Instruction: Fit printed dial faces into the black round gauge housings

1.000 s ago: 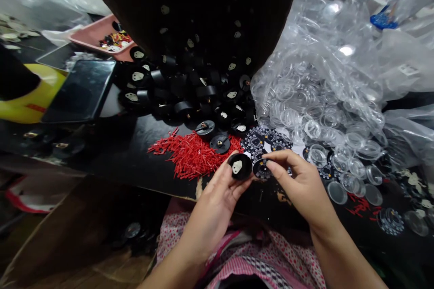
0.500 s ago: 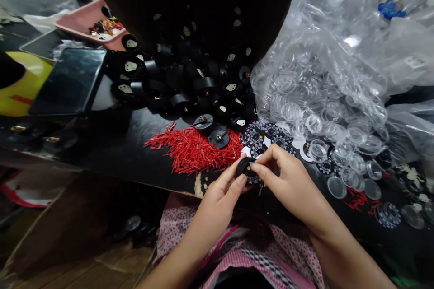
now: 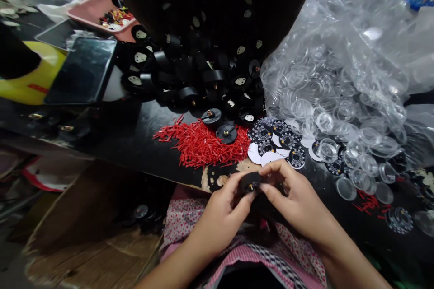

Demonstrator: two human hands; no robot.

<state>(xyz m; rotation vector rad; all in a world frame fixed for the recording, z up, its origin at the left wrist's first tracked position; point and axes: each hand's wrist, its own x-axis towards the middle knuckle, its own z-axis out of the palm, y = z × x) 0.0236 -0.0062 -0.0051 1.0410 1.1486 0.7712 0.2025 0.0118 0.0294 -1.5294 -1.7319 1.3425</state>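
Close to the table's front edge, my left hand is closed around a black round gauge housing, held by its left side. My right hand grips the right edge of the same housing between thumb and fingers. A small pale and yellowish spot shows at the housing's lower front; its details are blurred. Just beyond the hands lie printed black dial discs, some turned white side up. A pile of small red pointers spreads to their left, with another black housing resting on it.
Many black housings are heaped at the back. Clear round covers spill from a plastic bag on the right. A dark flat-screen device, a yellow object and a pink bin stand left. A cardboard box sits below.
The camera view has shifted, moving the scene rightward. Both hands have come slightly nearer to the body and the housing is tilted differently; the printed dial seen on it earlier is now unclear.
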